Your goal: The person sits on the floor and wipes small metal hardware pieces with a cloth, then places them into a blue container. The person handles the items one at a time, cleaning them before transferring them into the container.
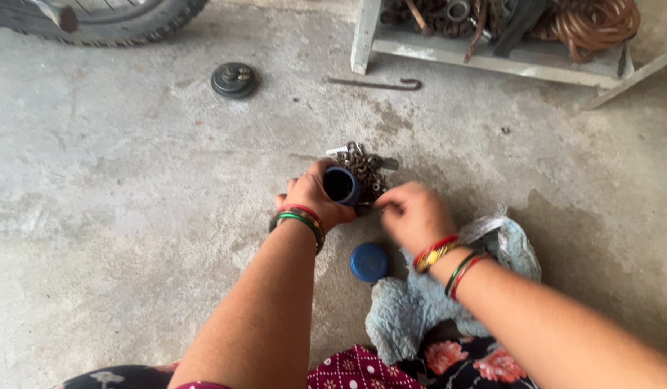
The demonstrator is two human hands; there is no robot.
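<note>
On rough concrete w/ open floor all round — blue jar [341, 185] is gripped by left hand [313, 196]; right hand [413, 215], fingers pinched together, is held at rusty washer pile [365, 170] — round blue lid [369, 261] nearby.

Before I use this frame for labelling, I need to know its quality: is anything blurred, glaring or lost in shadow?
Head view: light is soft and even, with no glare and only faint shadows on the concrete floor. The right hand is smeared by motion blur; the left hand holding the blue container is sharper. The pile of small metal parts is too fine to resolve singly.
</note>
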